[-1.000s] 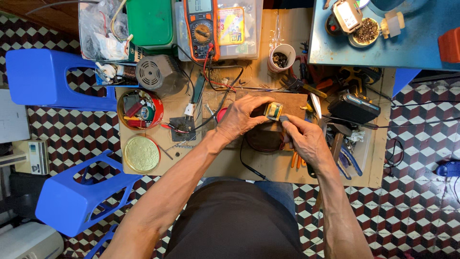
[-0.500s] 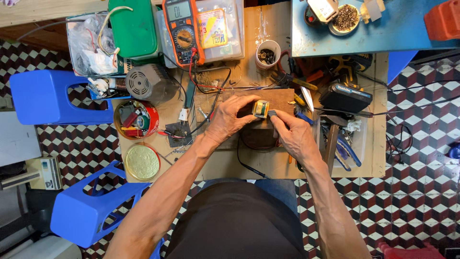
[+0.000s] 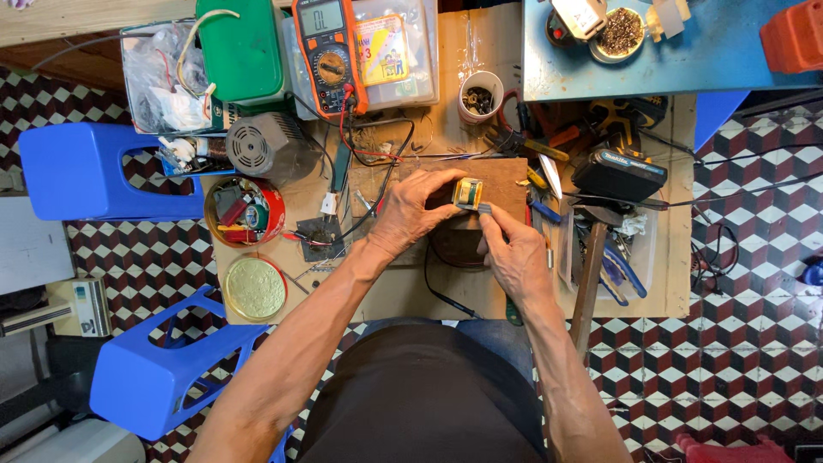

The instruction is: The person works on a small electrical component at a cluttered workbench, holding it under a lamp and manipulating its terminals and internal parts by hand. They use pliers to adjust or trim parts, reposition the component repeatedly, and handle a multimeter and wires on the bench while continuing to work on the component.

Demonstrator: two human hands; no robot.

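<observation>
wooden workbench (image 3: 403, 296) cluttered; orange multimeter (image 3: 328, 53) at the back. small transformer (image 3: 467, 193) sits on the wood block (image 3: 506, 176) mid-bench. left hand (image 3: 411, 210) fingers curl round it, clamping it. right hand (image 3: 514, 253) fingertips pinch at its lower right corner. my read: keep the left clamp firm, work the pinch straight, no twisting.

Bright, even daylight — soft shadows, sharp focus.
</observation>
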